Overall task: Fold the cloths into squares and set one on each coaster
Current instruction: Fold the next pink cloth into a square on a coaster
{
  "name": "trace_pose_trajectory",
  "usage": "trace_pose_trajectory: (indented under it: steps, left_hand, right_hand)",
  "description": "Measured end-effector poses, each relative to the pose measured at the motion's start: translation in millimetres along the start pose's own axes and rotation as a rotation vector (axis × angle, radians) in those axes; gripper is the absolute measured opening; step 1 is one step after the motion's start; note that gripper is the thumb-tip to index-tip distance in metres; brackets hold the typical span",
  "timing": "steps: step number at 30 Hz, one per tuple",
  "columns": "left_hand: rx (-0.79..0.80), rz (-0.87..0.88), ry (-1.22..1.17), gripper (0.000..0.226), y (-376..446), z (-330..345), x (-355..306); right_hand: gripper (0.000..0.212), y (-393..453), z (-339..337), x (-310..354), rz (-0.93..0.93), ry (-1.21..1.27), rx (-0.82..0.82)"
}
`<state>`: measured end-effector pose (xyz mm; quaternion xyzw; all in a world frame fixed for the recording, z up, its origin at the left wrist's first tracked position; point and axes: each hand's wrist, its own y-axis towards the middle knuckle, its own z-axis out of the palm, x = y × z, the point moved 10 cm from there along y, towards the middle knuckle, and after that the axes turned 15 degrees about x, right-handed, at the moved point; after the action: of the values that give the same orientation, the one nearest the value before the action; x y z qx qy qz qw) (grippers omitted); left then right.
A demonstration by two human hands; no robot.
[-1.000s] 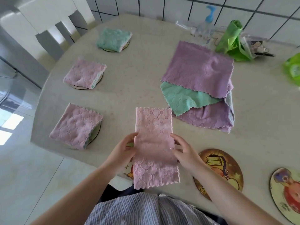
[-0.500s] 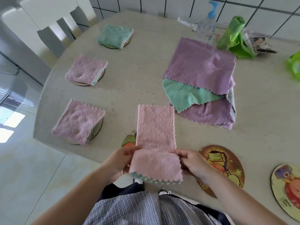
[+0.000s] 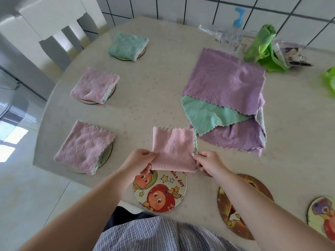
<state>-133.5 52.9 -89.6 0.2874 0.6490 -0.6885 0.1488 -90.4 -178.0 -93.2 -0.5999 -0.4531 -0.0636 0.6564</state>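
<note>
Hands point(image 3: 175, 161) pinch pink cloth point(image 3: 174, 148), folded square (teal scalloped edge showing).

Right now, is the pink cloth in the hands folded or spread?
Folded. The pink cloth is a doubled square with a fold along its near edge, pinched by the left hand and right hand.

The cartoon coaster point(image 3: 160, 192) at the table's near edge bears the readable words "nice day".
</note>
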Motion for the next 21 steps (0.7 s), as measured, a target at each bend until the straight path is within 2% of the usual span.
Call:
trace_pose_trajectory:
  steps: [2,5,9,13,19,21]
  left_hand:
    - [-0.03,0.012,0.193,0.024,1,-3,-5]
    - [-0.18,0.137,0.495,0.019,-6,-11,-26]
    - [-0.189,0.341,0.313,0.034,-8,-11,-40]
    - [-0.201,0.475,0.368,0.028,-8,-8,-55]
    - [-0.226,0.434,0.406,0.026,6,-13,-51]
    - [-0.22,0.432,0.432,0.03,7,-11,-52]
  right_hand:
    - [0.035,1,-3,6,-0.027,-0.126,-0.028]
    - [0.037,-4,-8,18,-0.098,-0.259,-0.106]
    - [0.016,-7,-6,39,-0.204,-0.299,-0.142]
    - [0.028,-9,-8,55,-0.305,-0.312,-0.209]
    - [0.043,4,-17,43,-0.234,-0.26,-0.22]
    - [0.038,4,-16,43,-0.253,-0.291,-0.222]
